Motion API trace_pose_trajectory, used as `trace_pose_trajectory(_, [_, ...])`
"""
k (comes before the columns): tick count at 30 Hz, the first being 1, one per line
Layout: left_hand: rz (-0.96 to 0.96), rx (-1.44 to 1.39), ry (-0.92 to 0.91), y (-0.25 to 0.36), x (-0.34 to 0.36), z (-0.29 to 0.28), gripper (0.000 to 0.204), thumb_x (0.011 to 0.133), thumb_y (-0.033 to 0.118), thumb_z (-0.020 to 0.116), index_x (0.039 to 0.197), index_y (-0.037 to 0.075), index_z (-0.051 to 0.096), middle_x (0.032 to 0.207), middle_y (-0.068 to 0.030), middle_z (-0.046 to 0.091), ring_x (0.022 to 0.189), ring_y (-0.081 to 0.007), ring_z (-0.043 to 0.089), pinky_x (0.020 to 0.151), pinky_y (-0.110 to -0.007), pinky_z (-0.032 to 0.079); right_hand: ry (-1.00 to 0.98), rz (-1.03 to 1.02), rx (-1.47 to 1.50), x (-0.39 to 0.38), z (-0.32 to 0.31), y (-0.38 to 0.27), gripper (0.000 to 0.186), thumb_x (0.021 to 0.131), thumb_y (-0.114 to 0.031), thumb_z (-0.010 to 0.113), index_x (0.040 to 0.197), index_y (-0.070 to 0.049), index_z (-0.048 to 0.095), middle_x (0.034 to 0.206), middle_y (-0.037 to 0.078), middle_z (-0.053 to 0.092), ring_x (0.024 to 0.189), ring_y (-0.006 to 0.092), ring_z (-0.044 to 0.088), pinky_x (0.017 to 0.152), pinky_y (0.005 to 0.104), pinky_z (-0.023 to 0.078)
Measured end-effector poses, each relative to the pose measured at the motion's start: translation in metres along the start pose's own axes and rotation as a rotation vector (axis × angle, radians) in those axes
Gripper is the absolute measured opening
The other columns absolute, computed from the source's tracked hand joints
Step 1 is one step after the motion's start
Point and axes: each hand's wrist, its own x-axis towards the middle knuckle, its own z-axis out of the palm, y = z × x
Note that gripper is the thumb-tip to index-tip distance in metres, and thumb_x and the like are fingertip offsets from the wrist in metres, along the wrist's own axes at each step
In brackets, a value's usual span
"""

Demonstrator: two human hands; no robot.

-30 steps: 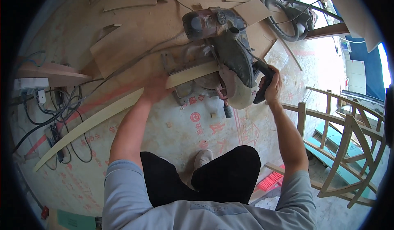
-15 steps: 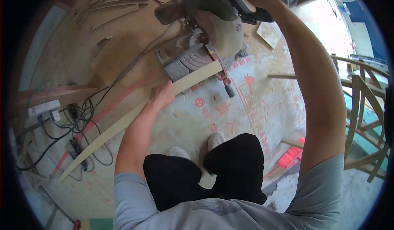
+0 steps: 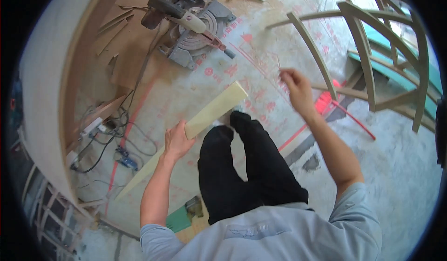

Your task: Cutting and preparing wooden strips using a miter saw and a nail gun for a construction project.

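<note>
A long, pale, slightly curved wooden strip (image 3: 216, 107) slants across in front of my legs. Around its middle is my left hand (image 3: 179, 142), gripping it, while the far end points up and right, clear of the saw. The strip's other end runs down to the left past my forearm. Out to the right, my right hand (image 3: 298, 91) hangs in the air with its fingers curled in, and nothing shows in it. On the floor ahead stands a grey miter saw (image 3: 200, 28), its head raised off the strip and a red-handled clamp (image 3: 216, 44) at its side.
Curved wooden frame pieces (image 3: 361, 51) stand at the right, close to my right hand. Under them lies a red brush (image 3: 323, 101). Tangled cables and a white power strip (image 3: 93, 127) lie at left. A tall curved panel (image 3: 70, 74) rises at the left edge. Offcuts lie behind the saw.
My right hand has let go of the saw's handle and come back toward me. With my left hand I have drawn the strip off the saw's base. My view has turned rightward.
</note>
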Motion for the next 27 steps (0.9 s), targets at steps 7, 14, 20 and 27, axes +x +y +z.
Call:
trace_pose_trajectory(7, [0.025,-0.056,-0.023,0.090,-0.158,-0.096,0.032,0.073,0.014,0.077,0.098,0.004,0.059,0.086,-0.0198,0.068,0.085,-0.0426,0.066,0.073,-0.049,0.051,-0.393,0.132,0.643,-0.178,-0.015,-0.149,0.041,0.091,0.002,0.066,0.130,-0.003,0.055,0.110,0.005,0.061,0.103,0.0128,0.060,0.092,0.0299,0.050])
trace_pose_trajectory(14, [0.041,-0.047,0.102,0.163,-0.242,-0.148,0.034,0.072,0.013,0.079,0.099,0.004,0.059,0.084,-0.0180,0.067,0.084,-0.0409,0.066,0.073,-0.047,0.051,-0.473,-0.008,0.860,-0.230,-0.042,-0.232,0.040,0.087,0.004,0.072,0.123,0.002,0.056,0.104,0.008,0.066,0.092,0.0133,0.067,0.082,0.0288,0.057])
trace_pose_trajectory(20, [-0.038,-0.048,0.163,0.202,-0.311,-0.193,0.034,0.073,0.010,0.079,0.102,0.004,0.061,0.094,-0.0168,0.068,0.091,-0.0365,0.065,0.077,-0.041,0.051,-0.515,-0.659,0.508,-0.243,-0.063,-0.285,0.029,0.079,0.007,0.076,0.106,0.003,0.066,0.091,0.014,0.069,0.080,0.0230,0.071,0.070,0.0314,0.057])
trace_pose_trajectory(27, [-0.118,-0.071,0.269,0.210,-0.376,-0.216,0.036,0.072,0.009,0.080,0.104,0.005,0.062,0.098,-0.0106,0.067,0.095,-0.0307,0.065,0.086,-0.039,0.050,-0.310,-1.361,0.579,-0.258,-0.045,-0.332,0.031,0.075,-0.002,0.081,0.104,0.002,0.069,0.088,0.015,0.069,0.071,0.0233,0.068,0.052,0.0316,0.053])
